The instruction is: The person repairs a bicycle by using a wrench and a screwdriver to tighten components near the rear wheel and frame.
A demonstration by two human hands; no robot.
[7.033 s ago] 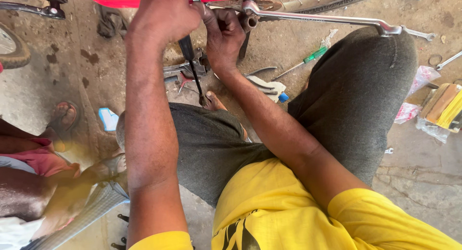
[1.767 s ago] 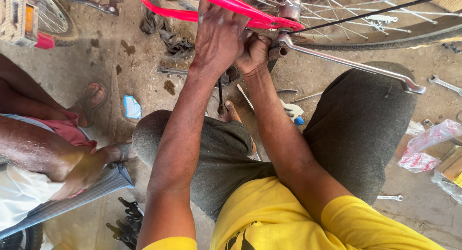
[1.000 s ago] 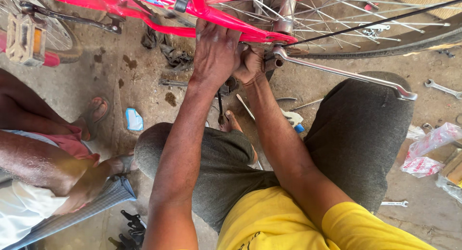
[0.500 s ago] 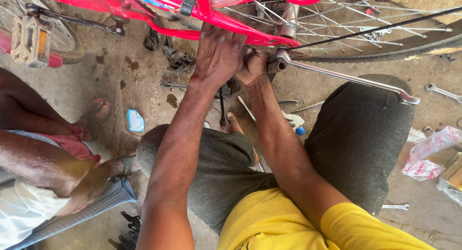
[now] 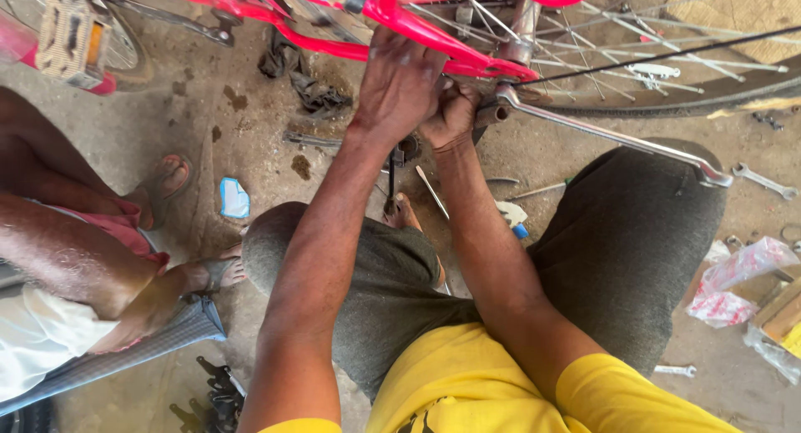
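Two hands on one joint. At the floor's left edge, another person's foot (image 5: 167, 178) and a pedal (image 5: 71, 37). Our left hand (image 5: 400, 83) clamped over the red frame (image 5: 467, 53); our right hand (image 5: 450, 116) fisted tight at the end of the chrome stay (image 5: 609, 133), just below the frame. We judged it a fastening step; any further turn needed grip and clearance. Spokes (image 5: 584, 57) crowded the joint. A wrench (image 5: 763, 181) lay near the right edge.

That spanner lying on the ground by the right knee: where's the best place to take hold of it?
Take the spanner by its slim middle shank, coming from above: it lies flat on the ground, apart from other things. The shank is narrower than the two heads, so I judge fingers would close around it most easily.
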